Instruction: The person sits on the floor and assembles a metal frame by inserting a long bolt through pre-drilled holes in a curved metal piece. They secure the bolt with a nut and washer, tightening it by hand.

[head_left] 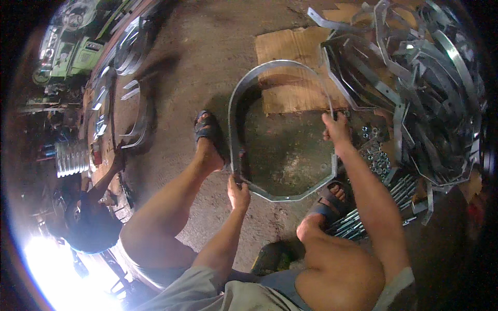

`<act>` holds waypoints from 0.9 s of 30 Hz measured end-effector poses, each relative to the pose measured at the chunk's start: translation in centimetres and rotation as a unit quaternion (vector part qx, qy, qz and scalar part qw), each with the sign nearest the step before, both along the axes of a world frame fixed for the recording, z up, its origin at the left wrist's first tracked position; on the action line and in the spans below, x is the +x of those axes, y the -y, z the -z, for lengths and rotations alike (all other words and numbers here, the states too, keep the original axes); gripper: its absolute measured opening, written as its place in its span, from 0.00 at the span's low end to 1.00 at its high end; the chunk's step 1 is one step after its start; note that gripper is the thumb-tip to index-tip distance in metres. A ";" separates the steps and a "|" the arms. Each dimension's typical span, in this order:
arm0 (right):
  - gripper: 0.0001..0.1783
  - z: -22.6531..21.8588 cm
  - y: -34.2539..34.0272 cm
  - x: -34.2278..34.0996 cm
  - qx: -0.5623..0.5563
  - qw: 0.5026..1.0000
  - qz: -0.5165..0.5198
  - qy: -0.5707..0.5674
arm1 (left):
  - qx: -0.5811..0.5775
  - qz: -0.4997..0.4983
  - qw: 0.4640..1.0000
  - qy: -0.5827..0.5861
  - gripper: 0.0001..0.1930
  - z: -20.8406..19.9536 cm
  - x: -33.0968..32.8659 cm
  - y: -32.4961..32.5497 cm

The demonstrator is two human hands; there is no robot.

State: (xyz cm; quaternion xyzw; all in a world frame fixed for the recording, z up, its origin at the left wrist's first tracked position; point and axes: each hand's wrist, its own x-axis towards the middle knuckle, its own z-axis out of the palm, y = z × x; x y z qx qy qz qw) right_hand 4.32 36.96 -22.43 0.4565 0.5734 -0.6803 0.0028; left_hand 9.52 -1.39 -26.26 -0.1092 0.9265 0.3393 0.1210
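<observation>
Between my knees I hold a large metal band clamp [232, 116] above the floor. A rounded band forms its far part, and an angular bent strap [282, 198] forms its near part. My left hand [238, 194] is closed on the near left side, where the two parts meet. Higher up on the right side, my right hand [337, 132] grips the band near its end, fingers curled around it. Whether any bolt joins the parts at my hands is too small to tell.
A cardboard sheet [280, 46] lies beyond the clamp. Bent metal straps [436, 103] are heaped at the right, beside loose nuts [381, 161] and long bolts [399, 192]. Curved bands [140, 116] lie at left, near another person [93, 223] and a green machine [85, 57].
</observation>
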 end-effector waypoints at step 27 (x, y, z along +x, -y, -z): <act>0.15 10.0 1.0 1.1 0.026 0.999 0.046 -0.006 | 0.059 0.321 0.932 0.157 0.13 1.7 8.1 -22.4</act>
